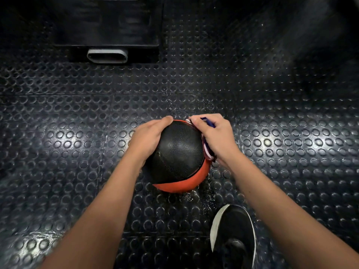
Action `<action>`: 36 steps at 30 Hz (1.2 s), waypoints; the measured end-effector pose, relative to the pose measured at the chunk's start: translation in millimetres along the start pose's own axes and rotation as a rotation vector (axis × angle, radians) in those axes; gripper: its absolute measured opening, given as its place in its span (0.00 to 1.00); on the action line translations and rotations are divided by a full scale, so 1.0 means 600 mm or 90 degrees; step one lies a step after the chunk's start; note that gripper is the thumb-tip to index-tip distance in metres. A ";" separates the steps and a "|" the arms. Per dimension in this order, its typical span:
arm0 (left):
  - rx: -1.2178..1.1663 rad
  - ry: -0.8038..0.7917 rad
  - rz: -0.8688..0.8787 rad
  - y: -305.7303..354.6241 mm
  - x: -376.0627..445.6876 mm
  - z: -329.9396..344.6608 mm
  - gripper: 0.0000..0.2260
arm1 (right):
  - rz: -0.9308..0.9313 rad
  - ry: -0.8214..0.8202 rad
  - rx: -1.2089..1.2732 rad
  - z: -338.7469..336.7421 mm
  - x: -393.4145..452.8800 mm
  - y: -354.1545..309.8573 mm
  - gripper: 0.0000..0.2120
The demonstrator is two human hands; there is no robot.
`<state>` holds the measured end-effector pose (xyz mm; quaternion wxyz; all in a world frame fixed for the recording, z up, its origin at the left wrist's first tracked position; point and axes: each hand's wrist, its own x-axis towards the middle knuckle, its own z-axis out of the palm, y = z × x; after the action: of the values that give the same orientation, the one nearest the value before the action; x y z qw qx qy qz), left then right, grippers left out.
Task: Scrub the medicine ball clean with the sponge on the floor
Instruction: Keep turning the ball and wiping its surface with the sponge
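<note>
A black and orange medicine ball (pixel 179 154) is seen sitting on the dark floor (pixel 77 133), which is covered in small round bumps. The ball is held from both sides. The left hand (pixel 148 137) is laid flat against the ball's left side, with its fingers stretched out over the curve and the fingertips reaching the far top edge. The right hand (pixel 212 136) is curled around the sponge (pixel 207 152), a soft scrubbing thing with blue, white and dark red bits showing. The sponge is pressed against the ball's right side, and it is mostly hidden under the fingers. A bit of blue is seen poking out over the knuckles. The two hands are kept apart, with the ball between them. Tiny wet drops are seen shining on the floor just past the ball and just in front of it. A black shoe (pixel 234 235) with a white edge is planted on the floor near the ball, under the right arm. Far off at the top, a big black block (pixel 104 26) with a grey oval slot is set on the floor.
</note>
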<state>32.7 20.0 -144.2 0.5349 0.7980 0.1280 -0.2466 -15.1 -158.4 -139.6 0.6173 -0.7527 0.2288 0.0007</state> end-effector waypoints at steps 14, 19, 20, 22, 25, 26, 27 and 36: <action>-0.042 -0.012 -0.026 -0.010 -0.001 -0.014 0.14 | -0.103 0.052 -0.117 0.017 -0.079 0.039 0.17; -0.042 -0.019 -0.016 -0.017 -0.002 -0.010 0.11 | -0.102 0.065 0.016 0.017 -0.065 0.061 0.09; -0.038 -0.012 -0.015 -0.016 0.000 -0.006 0.11 | -0.074 0.073 0.038 0.016 -0.054 0.061 0.10; -0.017 -0.006 -0.014 -0.010 0.003 0.000 0.14 | 0.042 0.075 0.108 0.010 -0.030 0.056 0.11; 0.019 -0.007 -0.008 0.000 0.007 0.006 0.19 | 0.185 0.019 0.195 -0.003 -0.008 0.046 0.12; 0.027 -0.009 -0.009 0.001 0.008 0.006 0.19 | 0.192 0.026 0.179 -0.005 -0.011 0.045 0.13; 0.028 -0.009 -0.010 0.001 0.008 0.004 0.18 | 0.169 0.039 0.148 -0.005 -0.018 0.046 0.12; 0.032 -0.008 0.046 -0.010 -0.010 -0.004 0.19 | 0.135 0.071 0.179 -0.007 -0.055 0.063 0.08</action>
<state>25.5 25.1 -145.1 0.5242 0.8135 0.0895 -0.2355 -59.2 -156.0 -164.5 0.6994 -0.6294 0.3386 -0.0079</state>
